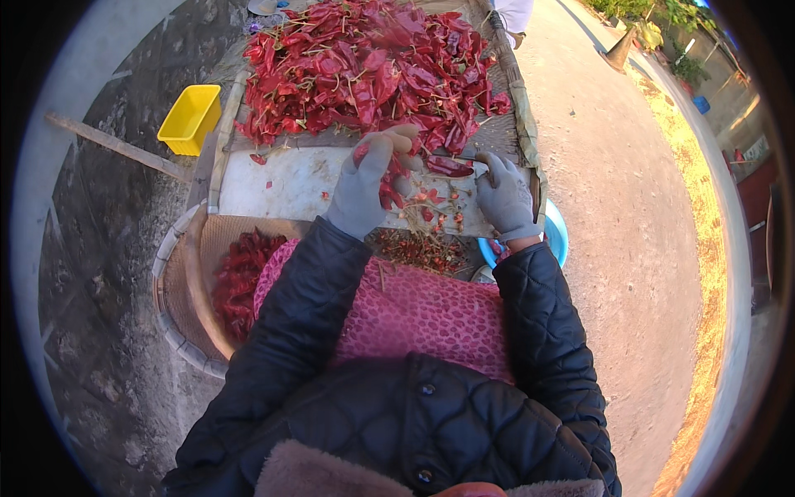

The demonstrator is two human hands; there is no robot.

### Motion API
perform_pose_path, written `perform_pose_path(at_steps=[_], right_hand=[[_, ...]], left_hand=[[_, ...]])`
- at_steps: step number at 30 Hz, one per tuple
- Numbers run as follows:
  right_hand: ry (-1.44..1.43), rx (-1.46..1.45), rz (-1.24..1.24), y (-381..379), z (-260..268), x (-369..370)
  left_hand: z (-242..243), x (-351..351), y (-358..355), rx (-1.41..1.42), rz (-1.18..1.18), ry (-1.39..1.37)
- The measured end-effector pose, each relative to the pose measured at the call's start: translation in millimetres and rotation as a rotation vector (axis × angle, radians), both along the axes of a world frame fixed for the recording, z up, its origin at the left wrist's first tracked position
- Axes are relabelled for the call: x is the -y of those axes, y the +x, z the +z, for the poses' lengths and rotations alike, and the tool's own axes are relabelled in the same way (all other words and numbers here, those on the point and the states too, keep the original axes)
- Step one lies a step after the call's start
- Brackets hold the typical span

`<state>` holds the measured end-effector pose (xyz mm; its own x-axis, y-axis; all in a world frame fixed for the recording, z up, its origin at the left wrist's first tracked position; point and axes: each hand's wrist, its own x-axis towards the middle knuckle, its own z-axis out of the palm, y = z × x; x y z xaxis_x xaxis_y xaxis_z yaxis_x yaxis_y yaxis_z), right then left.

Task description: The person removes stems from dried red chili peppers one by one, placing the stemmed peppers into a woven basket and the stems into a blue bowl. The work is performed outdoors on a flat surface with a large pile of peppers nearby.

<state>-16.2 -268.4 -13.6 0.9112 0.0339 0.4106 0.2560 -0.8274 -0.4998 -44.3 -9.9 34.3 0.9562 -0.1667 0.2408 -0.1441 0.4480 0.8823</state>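
My left hand [362, 187], in a grey work glove, is curled around several dried red chili peppers [391, 187] above a white board [279, 180]. My right hand [508, 196], gloved the same way, is closed on a narrow dark tool, seemingly a knife [464, 153], whose blade points left. Just below that blade lies a single dark red chili [448, 166]. Cut stem ends [442, 217] and red scraps are scattered on the board between my hands. Beyond them rises a large heap of red chilies [366, 68] on a woven mat.
A wicker basket [164, 292] holding red chilies [241, 279] stands at my left. Discarded stems [425, 250] are piled below the board. A light-blue basin [558, 233] is at the right, a yellow plastic tub [186, 121] at the far left. Part of another person [513, 15] shows at the top.
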Motion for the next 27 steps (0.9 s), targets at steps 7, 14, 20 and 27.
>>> perform_pose_path(at_steps=[7,14,20,27], right_hand=[[-0.16,0.015,0.001,21,-22,-26],[-0.129,0.133,0.043,17,-26,-24],[0.323,-0.234,0.124,10,0,-11],[1.309,-0.72,0.425,-12,17,-8]], left_hand=[[-22,-16,17,-0.051,-0.02,-0.318],[-23,-25,13,-0.213,-0.129,-0.079],[-28,-9,12,-0.38,-0.095,-0.06],[-20,14,8,-0.405,-0.093,-0.092]])
